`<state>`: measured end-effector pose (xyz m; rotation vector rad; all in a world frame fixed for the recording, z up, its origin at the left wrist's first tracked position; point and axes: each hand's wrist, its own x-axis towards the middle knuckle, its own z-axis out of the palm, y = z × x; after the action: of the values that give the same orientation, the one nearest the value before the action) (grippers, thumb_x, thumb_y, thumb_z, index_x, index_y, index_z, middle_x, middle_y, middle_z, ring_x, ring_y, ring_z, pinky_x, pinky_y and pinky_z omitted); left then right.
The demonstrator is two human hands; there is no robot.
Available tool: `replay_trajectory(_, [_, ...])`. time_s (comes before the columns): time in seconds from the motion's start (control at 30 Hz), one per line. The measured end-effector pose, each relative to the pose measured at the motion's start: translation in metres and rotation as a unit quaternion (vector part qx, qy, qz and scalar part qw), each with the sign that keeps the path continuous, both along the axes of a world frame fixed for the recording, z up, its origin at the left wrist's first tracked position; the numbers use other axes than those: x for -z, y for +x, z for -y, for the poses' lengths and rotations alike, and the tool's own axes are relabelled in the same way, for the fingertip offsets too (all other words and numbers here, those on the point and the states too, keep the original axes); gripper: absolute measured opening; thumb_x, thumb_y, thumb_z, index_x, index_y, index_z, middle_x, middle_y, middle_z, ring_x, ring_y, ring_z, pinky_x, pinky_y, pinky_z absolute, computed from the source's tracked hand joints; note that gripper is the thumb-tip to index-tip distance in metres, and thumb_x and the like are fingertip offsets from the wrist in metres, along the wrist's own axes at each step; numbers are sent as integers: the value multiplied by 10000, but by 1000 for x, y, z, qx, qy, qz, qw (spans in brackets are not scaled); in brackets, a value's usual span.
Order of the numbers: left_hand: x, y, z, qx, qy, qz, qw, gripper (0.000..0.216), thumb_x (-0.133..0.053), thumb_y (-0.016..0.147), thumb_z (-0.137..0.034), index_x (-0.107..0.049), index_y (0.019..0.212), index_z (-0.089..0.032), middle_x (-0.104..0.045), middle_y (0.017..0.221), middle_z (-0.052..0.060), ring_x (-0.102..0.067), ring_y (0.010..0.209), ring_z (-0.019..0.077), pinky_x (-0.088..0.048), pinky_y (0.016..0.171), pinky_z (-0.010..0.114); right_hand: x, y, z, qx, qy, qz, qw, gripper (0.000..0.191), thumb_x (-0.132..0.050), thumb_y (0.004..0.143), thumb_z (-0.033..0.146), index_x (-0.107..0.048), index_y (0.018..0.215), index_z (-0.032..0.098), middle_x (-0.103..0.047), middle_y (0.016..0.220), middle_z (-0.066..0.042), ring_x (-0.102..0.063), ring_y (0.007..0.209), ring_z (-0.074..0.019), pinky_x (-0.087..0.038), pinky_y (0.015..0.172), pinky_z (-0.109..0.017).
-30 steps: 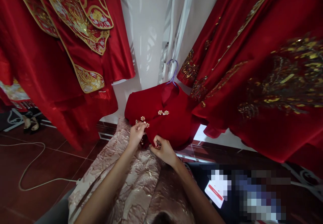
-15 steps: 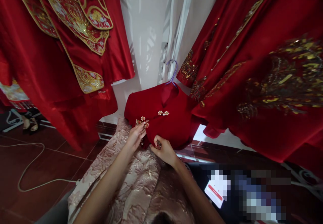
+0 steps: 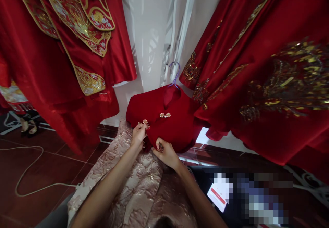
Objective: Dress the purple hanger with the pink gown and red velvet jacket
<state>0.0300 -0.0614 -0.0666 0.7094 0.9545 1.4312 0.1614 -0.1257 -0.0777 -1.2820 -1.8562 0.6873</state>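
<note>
A dark red jacket on a purple hanger lies spread in front of me. A jewelled flower clasp joins its front near the collar, and the two front edges part below it. My left hand is closed in a pinch on the left front edge, close to a gold flower fastener. Gripping the other front edge, my right hand has its fingers curled around a jewelled fastener, which shows only in part. The jacket's lower end rests on pale pink brocade fabric.
Red gold-embroidered gowns hang at left, and more red sequinned gowns hang at right. A lit phone screen sits on a dark surface at lower right. A white cable runs over the tiled floor, with shoes behind.
My left hand's fingers have drawn in tighter over the flower fastener, covering more of it. My right hand stays at the same edge. The whole view has shifted very slightly.
</note>
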Motion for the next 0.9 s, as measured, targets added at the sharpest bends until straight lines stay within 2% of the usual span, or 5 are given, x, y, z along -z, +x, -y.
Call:
replay_trajectory(0.17, [-9, 4, 2, 97, 7, -31, 995, 306, -631, 686, -440, -627, 799, -156, -682, 780, 48, -613, 673, 133, -476, 622, 245, 1, 1, -1, 3, 1, -7, 1000, 184, -539, 696, 225, -364, 643, 215, -416, 559, 66, -398, 522, -93, -312, 516, -204])
replay_trajectory(0.3, [-26, 7, -6, 149, 152, -189, 959, 251, -589, 756, -386, -667, 842, -163, -691, 857, 60, -623, 800, 170, -476, 764, 287, 3, 1, -2, 4, -1, -8, 1000, 172, -539, 694, 227, -376, 641, 213, -420, 561, 64, -395, 521, -93, -310, 517, -208])
replay_trajectory(0.57, [-55, 9, -21, 45, 447, -561, 695, 316, -475, 855, -229, -534, 1164, -202, -538, 1150, 94, -494, 1067, 229, -388, 945, 383, 1, 3, -1, -5, -1, 9, 1000, 148, -515, 660, 176, -372, 647, 211, -403, 574, 66, -375, 533, -91, -300, 529, -206])
replay_trajectory(0.73, [-57, 11, -26, -8, 464, -620, 633, 332, -425, 885, -239, -473, 1207, -172, -466, 1235, 120, -434, 1133, 256, -371, 942, 399, 0, 4, -1, -4, -12, 8, 1000, 157, -514, 654, 177, -361, 644, 211, -382, 565, 69, -355, 526, -90, -284, 511, -202])
replay_trajectory(0.9, [-66, 12, -37, 84, 518, -648, 552, 238, -422, 894, -245, -541, 1094, -195, -515, 1113, 95, -503, 994, 225, -402, 849, 352, 1, 4, -2, -5, -13, 7, 1000, 149, -508, 644, 172, -364, 640, 210, -387, 567, 67, -356, 530, -90, -286, 518, -203])
